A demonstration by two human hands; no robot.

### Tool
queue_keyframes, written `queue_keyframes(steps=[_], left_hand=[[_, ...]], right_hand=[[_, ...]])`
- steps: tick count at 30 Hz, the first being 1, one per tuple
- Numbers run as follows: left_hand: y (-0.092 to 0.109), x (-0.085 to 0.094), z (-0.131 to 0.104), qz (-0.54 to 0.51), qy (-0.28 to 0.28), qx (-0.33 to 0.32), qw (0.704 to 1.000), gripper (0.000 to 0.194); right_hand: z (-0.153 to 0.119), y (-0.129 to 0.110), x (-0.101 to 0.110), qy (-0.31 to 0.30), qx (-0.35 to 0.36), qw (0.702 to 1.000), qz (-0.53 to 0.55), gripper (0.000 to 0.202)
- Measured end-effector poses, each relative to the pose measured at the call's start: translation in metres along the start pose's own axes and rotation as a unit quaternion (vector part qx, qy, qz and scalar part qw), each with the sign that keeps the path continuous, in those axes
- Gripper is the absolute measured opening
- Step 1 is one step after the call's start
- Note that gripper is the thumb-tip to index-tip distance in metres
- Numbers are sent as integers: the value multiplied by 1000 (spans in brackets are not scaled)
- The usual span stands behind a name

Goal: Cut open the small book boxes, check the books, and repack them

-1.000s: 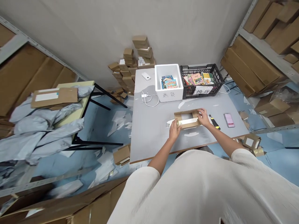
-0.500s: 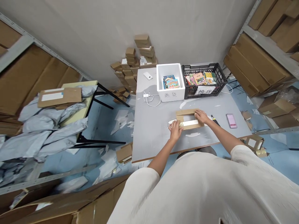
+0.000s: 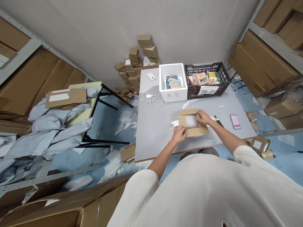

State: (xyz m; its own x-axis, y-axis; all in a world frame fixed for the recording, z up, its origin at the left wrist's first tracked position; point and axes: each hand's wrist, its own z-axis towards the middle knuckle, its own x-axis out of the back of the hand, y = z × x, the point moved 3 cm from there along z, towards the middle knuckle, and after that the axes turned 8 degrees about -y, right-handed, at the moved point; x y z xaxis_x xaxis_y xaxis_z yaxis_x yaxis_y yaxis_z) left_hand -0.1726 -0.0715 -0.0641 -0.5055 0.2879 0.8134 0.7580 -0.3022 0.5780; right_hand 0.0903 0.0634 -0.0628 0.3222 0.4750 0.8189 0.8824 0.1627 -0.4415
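Note:
A small cardboard box point(image 3: 196, 131) lies on the grey table with its flaps spread outward, and something whitish shows inside. My left hand point(image 3: 180, 133) grips the box at its near left corner, fingers closed on the cardboard. At the far right corner my right hand point(image 3: 203, 117) has its fingers closed on the box edge. A white paper piece point(image 3: 175, 123) lies just left of the box. To the right of my right hand is a black and yellow cutter point(image 3: 218, 121).
Behind the box stand a white foam box point(image 3: 175, 96) and a black crate point(image 3: 208, 91), both holding books. A phone point(image 3: 235, 121) lies at the right. A white charger with cable point(image 3: 149, 96) and a white device point(image 3: 151, 76) are at the left.
The near flap has folded outward toward me, widening the opening; the white strip on it no longer shows. My left hand has moved slightly right and nearer me.

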Motion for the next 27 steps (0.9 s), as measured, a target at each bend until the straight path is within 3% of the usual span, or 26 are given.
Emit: queue_keyframes(steps=[5, 10, 14, 17, 20, 23, 27], left_hand=[[2, -8, 12, 71, -51, -9, 996, 64], [3, -5, 31, 91, -89, 10, 992, 60], [5, 5, 22, 88, -44, 6, 995, 63], [3, 15, 5, 67, 27, 40, 997, 66], [-5, 24, -10, 64, 62, 135, 987, 72], [-11, 32, -17, 91, 57, 205, 973, 73], [-14, 40, -6, 131, -3, 196, 972, 67]], right_hand=[[-7, -6, -17, 15, 0, 999, -44, 90], [-5, -9, -18, 19, 0, 999, -45, 90], [1, -2, -12, -3, 17, 1000, 1, 88], [-1, 15, -2, 20, 42, 996, 70, 90], [-13, 42, 10, 114, 81, 981, 137, 90], [-31, 75, 13, 176, 73, 966, 173, 86], [-48, 107, 4, 187, 14, 971, 150, 70]])
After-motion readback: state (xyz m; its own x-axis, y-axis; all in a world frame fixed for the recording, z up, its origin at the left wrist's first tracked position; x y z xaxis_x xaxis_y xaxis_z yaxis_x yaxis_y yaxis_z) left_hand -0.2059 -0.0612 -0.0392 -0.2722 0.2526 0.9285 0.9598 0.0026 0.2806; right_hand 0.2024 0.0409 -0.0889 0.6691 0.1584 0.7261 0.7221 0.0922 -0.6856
